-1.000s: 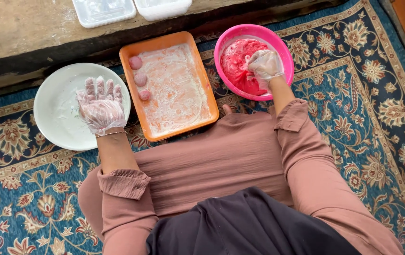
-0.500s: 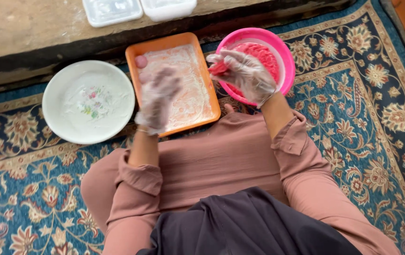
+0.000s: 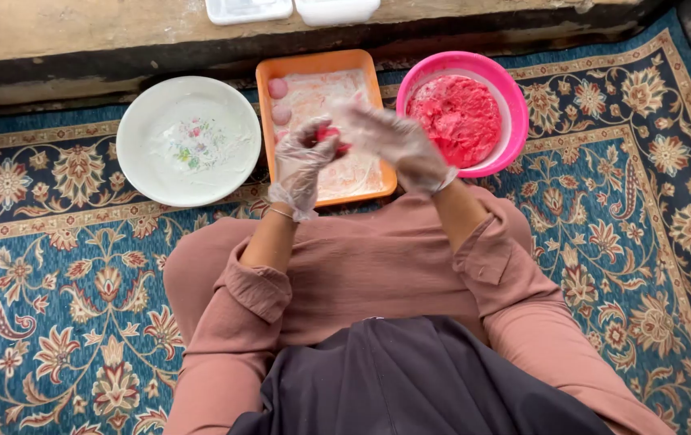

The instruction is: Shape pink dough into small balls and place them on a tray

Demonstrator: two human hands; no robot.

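Now shaping: L hand [image 3: 303, 161] & R hand [image 3: 398, 143], gloved, cupped round pink lump [image 3: 331, 134] over orange tray [image 3: 323, 63]. Next prob. needs free spot by tray's left edge.

The tray [image 3: 323, 63] at far centre is orange, its floor dusted whitish, with two pale pink balls [image 3: 279, 101] at its left edge. Right of it the bowl [image 3: 514, 113] is bright pink and holds red-pink paste [image 3: 458, 117]. On the left the plate [image 3: 140, 153] is white with a faint floral centre. The carpet [image 3: 55, 306] is blue with cream, red and tan flowers. Both sleeves [image 3: 506, 266] are dusty pink; the gloves [image 3: 301, 165] are clear.
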